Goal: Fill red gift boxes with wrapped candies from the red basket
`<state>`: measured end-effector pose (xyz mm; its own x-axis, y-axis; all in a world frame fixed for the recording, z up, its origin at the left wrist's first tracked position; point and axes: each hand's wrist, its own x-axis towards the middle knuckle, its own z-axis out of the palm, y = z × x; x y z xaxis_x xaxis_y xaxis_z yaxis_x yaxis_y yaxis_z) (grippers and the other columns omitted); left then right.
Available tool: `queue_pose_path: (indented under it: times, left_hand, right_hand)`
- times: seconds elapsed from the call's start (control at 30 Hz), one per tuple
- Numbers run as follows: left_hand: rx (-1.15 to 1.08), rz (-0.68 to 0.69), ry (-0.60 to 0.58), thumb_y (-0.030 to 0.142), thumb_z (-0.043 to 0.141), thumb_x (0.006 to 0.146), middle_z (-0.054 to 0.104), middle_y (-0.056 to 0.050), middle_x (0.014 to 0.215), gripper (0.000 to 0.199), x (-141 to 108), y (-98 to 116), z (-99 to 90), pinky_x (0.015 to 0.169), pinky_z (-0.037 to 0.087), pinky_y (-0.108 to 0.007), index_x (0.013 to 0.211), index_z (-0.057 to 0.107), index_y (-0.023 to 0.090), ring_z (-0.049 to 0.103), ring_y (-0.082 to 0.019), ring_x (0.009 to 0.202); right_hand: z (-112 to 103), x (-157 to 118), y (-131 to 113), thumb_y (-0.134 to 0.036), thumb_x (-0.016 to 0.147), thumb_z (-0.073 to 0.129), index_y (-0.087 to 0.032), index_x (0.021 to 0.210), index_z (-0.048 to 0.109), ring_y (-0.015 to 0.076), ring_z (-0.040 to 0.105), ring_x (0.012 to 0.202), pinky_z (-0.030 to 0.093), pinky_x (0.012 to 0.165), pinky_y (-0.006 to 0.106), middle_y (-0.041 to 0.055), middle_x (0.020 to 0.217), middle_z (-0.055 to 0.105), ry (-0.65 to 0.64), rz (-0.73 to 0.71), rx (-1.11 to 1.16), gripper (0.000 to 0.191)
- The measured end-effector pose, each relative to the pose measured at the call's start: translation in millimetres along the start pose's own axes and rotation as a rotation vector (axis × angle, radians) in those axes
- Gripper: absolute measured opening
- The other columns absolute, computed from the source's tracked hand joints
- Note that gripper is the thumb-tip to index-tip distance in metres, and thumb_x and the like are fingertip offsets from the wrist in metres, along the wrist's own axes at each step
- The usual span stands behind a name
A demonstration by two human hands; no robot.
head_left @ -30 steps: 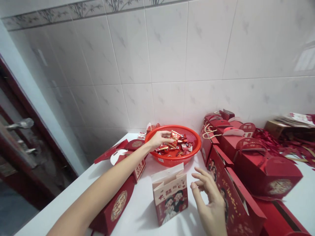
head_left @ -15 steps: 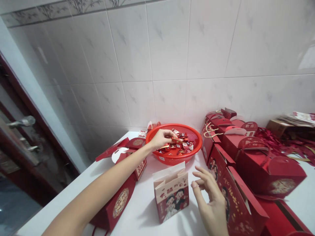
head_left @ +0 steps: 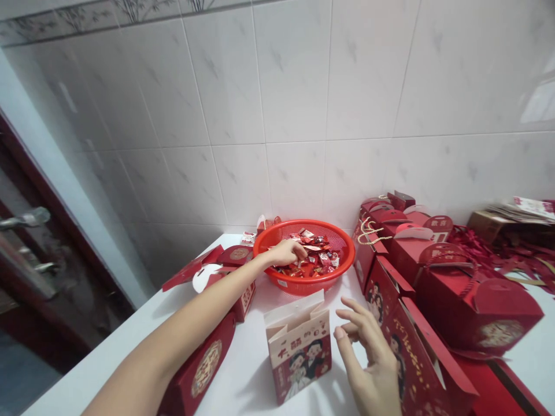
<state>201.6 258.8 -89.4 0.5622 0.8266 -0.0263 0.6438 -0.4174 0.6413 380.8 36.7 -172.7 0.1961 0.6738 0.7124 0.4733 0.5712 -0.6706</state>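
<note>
My left hand (head_left: 287,252) reaches into a red plastic colander (head_left: 303,286), fingers curled down among wrapped candies (head_left: 326,261). Whatever lies between those fingertips is hidden. Nearer to me, a small cardboard gift box (head_left: 299,358) with a cartoon bride and groom stands upright on the white table (head_left: 251,375), its top open. My right hand (head_left: 368,352) is just right of this box, apart from it, fingers curved and spread with nothing in them.
Red gift boxes (head_left: 472,306) with handles fill the right side, beside a row of tall red boxes (head_left: 407,352). More red boxes (head_left: 203,370) stand under my left forearm. Behind is a tiled wall (head_left: 295,104); a door handle (head_left: 26,218) is at far left.
My left hand has gone lower into the colander, and the flat red packet seen at its fingers before no longer shows there. My right hand has hardly moved.
</note>
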Motion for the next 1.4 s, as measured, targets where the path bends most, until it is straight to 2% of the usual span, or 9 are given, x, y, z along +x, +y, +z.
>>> queue_pose_path:
  times: [0.13, 0.27, 0.47, 0.63, 0.73, 0.83, 0.97, 1.13, 1.4]
  left_hand:
    - [0.102, 0.018, -0.188, 0.004, 0.054, 0.072, 0.077, -0.004, 0.098, 0.038, 26.0, 24.5, 23.9, 0.080, 0.055, -0.025, 0.101, 0.075, 0.015, 0.071, -0.021, 0.094]
    - [0.266, 0.016, -0.329, 0.011, 0.066, 0.071, 0.075, -0.005, 0.105, 0.039, 39.7, 42.3, 47.8, 0.084, 0.054, -0.031, 0.109, 0.073, 0.019, 0.070, -0.026, 0.097]
    - [0.509, -0.113, -0.325, 0.022, 0.077, 0.070, 0.057, -0.017, 0.140, 0.060, 42.0, 42.1, 55.0, 0.093, 0.051, -0.046, 0.129, 0.063, 0.024, 0.059, -0.041, 0.118]
    - [0.547, -0.178, -0.336, 0.024, 0.073, 0.084, 0.071, -0.012, 0.109, 0.019, 41.5, 37.4, 55.6, 0.095, 0.050, -0.046, 0.100, 0.071, 0.013, 0.065, -0.029, 0.106]
    - [0.456, -0.148, -0.348, 0.025, 0.073, 0.085, 0.070, -0.003, 0.083, 0.012, 37.1, 35.2, 53.8, 0.080, 0.053, -0.037, 0.087, 0.070, 0.013, 0.067, -0.020, 0.081]
    - [0.299, -0.073, -0.272, 0.025, 0.076, 0.077, 0.059, 0.002, 0.059, 0.015, 32.5, 33.1, 46.5, 0.061, 0.045, -0.027, 0.070, 0.070, 0.013, 0.057, -0.016, 0.059]
    - [0.057, 0.063, -0.046, 0.049, 0.064, 0.084, 0.051, 0.003, 0.057, 0.038, 28.4, 29.2, 26.6, 0.053, 0.032, -0.025, 0.072, 0.069, 0.013, 0.045, -0.012, 0.055]
    - [-0.155, 0.173, 0.080, 0.064, 0.056, 0.085, 0.056, 0.000, 0.069, 0.052, 18.1, 22.1, 1.8, 0.057, 0.035, -0.025, 0.079, 0.069, 0.013, 0.047, -0.013, 0.062]
    - [-0.233, 0.167, 0.104, 0.046, 0.054, 0.093, 0.070, -0.010, 0.104, 0.041, -7.1, 25.0, -7.5, 0.079, 0.046, -0.029, 0.103, 0.072, 0.011, 0.060, -0.020, 0.094]
  right_hand:
    - [-0.7, 0.2, 1.5, -0.020, 0.094, 0.059, -0.021, 0.109, 0.065, 0.0138, 0.072, 0.074, 0.060, 0.064, 0.022, 0.0137, 0.127, 0.064, 0.013, -0.011, -0.021, 0.016]
    - [0.1, 0.8, 3.6, -0.019, 0.094, 0.058, -0.021, 0.108, 0.064, 0.0148, 0.073, 0.078, 0.059, 0.064, 0.022, 0.0135, 0.124, 0.065, 0.023, -0.027, -0.036, 0.015]
    - [1.1, 1.0, 3.7, -0.019, 0.094, 0.058, -0.020, 0.109, 0.064, 0.0134, 0.071, 0.073, 0.059, 0.063, 0.022, 0.0139, 0.124, 0.064, 0.011, -0.030, -0.034, 0.015]
    - [0.6, 1.7, 1.5, -0.020, 0.094, 0.058, -0.020, 0.107, 0.065, 0.0128, 0.071, 0.072, 0.059, 0.064, 0.022, 0.0140, 0.125, 0.064, 0.002, 0.003, -0.020, 0.014]
    - [0.1, 2.2, 1.1, -0.021, 0.095, 0.057, -0.020, 0.105, 0.066, 0.0141, 0.072, 0.075, 0.060, 0.064, 0.022, 0.0141, 0.125, 0.064, 0.001, 0.016, -0.014, 0.014]
    - [-0.5, 2.4, 1.0, -0.022, 0.095, 0.056, -0.020, 0.104, 0.067, 0.0140, 0.073, 0.074, 0.060, 0.063, 0.022, 0.0144, 0.125, 0.065, 0.002, 0.025, -0.005, 0.015]
    - [-0.3, 3.3, -2.4, -0.023, 0.093, 0.058, -0.020, 0.103, 0.069, 0.0151, 0.073, 0.076, 0.060, 0.062, 0.021, 0.0144, 0.124, 0.066, 0.018, 0.039, 0.016, 0.015]
    - [0.4, 5.1, -9.1, -0.026, 0.092, 0.059, -0.019, 0.097, 0.071, 0.0156, 0.072, 0.073, 0.059, 0.058, 0.022, 0.0142, 0.119, 0.068, 0.059, 0.075, 0.057, 0.015]
    - [-0.7, 5.4, -8.1, -0.029, 0.092, 0.060, -0.019, 0.100, 0.071, 0.0171, 0.072, 0.078, 0.059, 0.063, 0.025, 0.0144, 0.120, 0.067, 0.039, 0.111, 0.032, 0.017]
